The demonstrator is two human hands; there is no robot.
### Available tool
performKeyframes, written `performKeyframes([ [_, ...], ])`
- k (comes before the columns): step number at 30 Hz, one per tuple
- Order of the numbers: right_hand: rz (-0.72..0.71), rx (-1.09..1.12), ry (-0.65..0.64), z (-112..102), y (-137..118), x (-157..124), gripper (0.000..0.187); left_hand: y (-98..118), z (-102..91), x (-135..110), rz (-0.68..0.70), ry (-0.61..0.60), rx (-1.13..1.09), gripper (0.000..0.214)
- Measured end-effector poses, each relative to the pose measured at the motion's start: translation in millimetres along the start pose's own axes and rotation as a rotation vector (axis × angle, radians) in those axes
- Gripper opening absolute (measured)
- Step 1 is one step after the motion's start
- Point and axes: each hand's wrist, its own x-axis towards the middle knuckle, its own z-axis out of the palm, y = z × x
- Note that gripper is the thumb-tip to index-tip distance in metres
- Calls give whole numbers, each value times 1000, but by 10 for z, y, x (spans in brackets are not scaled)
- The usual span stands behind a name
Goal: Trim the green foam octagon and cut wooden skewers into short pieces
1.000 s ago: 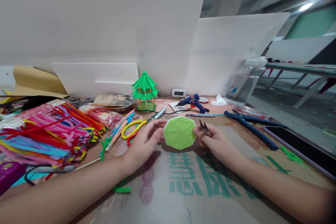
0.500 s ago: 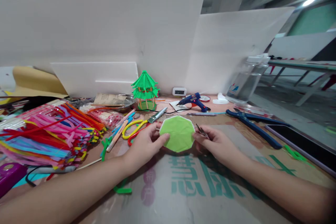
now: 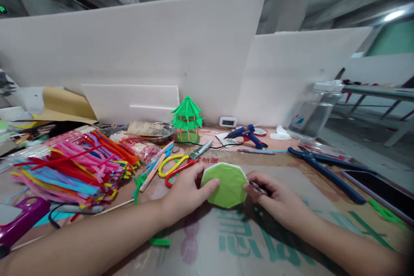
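Observation:
A light-green, many-sided flat piece [image 3: 224, 184] with a white rim is held up over the table, its green face toward me. My left hand [image 3: 194, 189] pinches its left side, thumb across the front. Touching the right edge are the fingertips of my right hand [image 3: 268, 192], closed around a small dark metal tool [image 3: 257, 187] whose kind I cannot make out. Beyond the left hand lie scissors [image 3: 186, 164] with yellow and red handles. Farther back stands a small green pagoda-like model [image 3: 187, 120] with a tiered roof.
Bundled coloured pipe cleaners [image 3: 80, 166] crowd the left, near a purple tool [image 3: 26, 220]. A blue glue gun [image 3: 247, 136] and small digital clock [image 3: 228, 121] sit behind. To the right are blue-handled pliers [image 3: 326, 172], a phone [image 3: 381, 189] and a water bottle [image 3: 312, 112].
The whole view has shifted, so the scene sits lower and slightly to the right. The green piece has tilted a little, and the metal tool lies more within the right fingers.

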Motion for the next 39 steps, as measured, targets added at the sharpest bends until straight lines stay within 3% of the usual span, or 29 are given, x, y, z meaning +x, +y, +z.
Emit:
performKeyframes([
  [9,-27,-56,-157,66,-39,-56,35,50,-35,-14,-16,-62,-95,23],
  [22,2,-66,-182,81,-23,-51,40,40,-5,-35,-14,-47,-53,35],
  [28,-82,-113,-44,17,-25,-62,32,60,-1,-35,-18,-72,-100,25],
  [33,-145,-180,10,-16,-5,-65,14,45,-19,-75,156,-58,66,19],
  [39,-406,-339,171,-165,-124,-106,33,-26,-57,-78,315,-39,152,31],
])
